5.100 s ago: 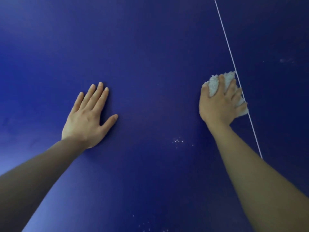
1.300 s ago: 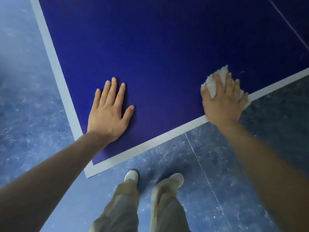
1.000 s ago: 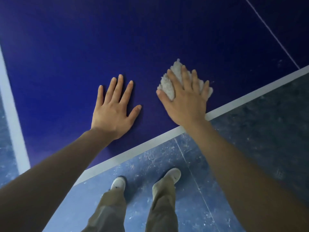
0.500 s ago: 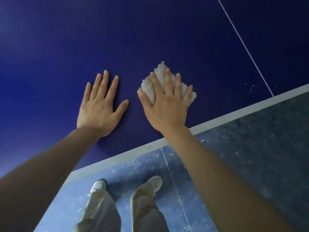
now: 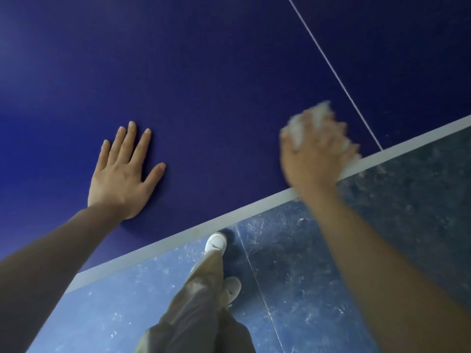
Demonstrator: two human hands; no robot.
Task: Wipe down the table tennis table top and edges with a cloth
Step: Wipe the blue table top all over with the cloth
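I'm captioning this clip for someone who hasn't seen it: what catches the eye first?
The deep blue table top fills most of the view. The left hand lies flat on it, and the blurred right hand presses a pale cloth near the white edge band.

left hand [image 5: 119,174] flat on table [image 5: 204,85], cloth [image 5: 298,128] seemingly at right edge

- The bench [image 5: 216,72] top looks smooth and matt, deep blue, with a soft sheen at far left.
- Its pale edge band [image 5: 178,236] looks flat and painted.
- The cloth [image 5: 297,128] is white, fluffy, tufted fabric, blurred.
- The floor [image 5: 293,263] is smooth, slightly glossy blue sheet, scuffed with white flecks.
- The trousers [image 5: 193,309] are matt woven cloth.
- The shoe [image 5: 216,244] looks smooth and white.
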